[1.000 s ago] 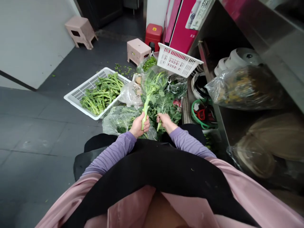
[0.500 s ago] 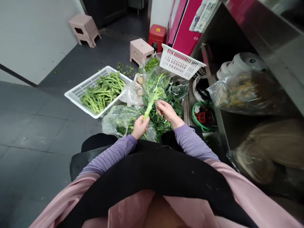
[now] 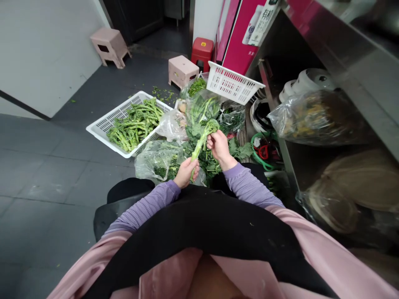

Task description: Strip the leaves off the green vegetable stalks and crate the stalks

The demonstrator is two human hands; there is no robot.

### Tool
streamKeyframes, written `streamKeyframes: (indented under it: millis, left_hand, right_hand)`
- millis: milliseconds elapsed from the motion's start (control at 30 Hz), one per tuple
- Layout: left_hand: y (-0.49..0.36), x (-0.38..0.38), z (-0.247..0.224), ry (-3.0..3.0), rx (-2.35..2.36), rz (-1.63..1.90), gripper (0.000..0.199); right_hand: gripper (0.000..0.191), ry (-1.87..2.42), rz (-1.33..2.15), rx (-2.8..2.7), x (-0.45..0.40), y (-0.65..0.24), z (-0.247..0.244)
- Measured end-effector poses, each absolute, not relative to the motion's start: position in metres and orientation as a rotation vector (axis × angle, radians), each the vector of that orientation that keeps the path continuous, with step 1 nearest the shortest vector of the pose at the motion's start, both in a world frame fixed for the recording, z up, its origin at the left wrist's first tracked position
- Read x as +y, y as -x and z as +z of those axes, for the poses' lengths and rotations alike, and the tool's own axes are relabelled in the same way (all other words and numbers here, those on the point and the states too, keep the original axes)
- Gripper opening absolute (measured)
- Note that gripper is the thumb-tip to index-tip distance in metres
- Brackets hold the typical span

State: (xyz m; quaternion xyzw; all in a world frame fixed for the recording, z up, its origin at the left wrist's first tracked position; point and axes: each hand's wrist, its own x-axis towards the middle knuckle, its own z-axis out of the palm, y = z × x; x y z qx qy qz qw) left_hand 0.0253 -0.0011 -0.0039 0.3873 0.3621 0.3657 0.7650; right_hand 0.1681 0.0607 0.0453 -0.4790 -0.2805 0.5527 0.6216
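Observation:
My left hand is closed around the lower end of a baby broccoli stalk, which tilts up and to the right with its green floret at the top. My right hand is beside the stalk just below the floret, its fingers curled and pinched together. What sits between those fingertips, if anything, is hidden. Beneath my hands lies a heap of dark green leaves. Left of it, a clear plastic bag holds more greens.
A white slotted basket holds trimmed stalks at the left. Behind are bagged greens, another white basket, pink stools and a red bin. A metal shelf borders the right side.
My right hand has moved up slightly, closer to the floret, and its fingers have curled in more. The left hand has lowered a little with the stalk. The camera view has shifted slightly.

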Motion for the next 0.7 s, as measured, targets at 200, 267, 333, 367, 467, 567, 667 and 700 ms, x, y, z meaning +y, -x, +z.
streamKeyframes:
  millis: [200,267,333,367,467,567,667,700]
  left_hand:
    - [-0.019,0.005,-0.006,-1.104,1.074,0.962,0.027]
    - [-0.017,0.006,-0.007,-1.186,1.151,1.06,0.022]
    - [-0.016,0.005,-0.007,-1.189,1.163,1.083,0.021]
    - [-0.016,0.004,-0.006,-1.147,1.122,1.044,0.023]
    - [-0.017,0.0,-0.001,-0.874,0.784,0.732,0.033]
    - [-0.017,-0.004,0.008,-0.564,0.434,0.467,0.037]
    - [-0.013,-0.003,0.015,-0.37,0.304,0.415,0.038]
    - [-0.012,-0.001,0.016,-0.33,0.287,0.406,0.039]
  right_hand:
    - [0.015,0.939,1.36,-0.714,0.054,-0.171,0.054]
    - [0.012,0.878,1.393,-0.7,0.054,-0.17,0.056]
    - [0.009,0.857,1.419,-0.663,0.056,-0.17,0.057]
    - [0.009,0.863,1.435,-0.629,0.057,-0.171,0.057]
    - [0.011,0.954,1.531,-0.468,0.061,-0.174,0.055]
    - [0.012,1.067,1.606,-0.364,0.062,-0.174,0.053]
    - [0.011,0.991,1.536,-0.506,0.058,-0.173,0.053]
    - [0.012,0.953,1.501,-0.572,0.057,-0.173,0.054]
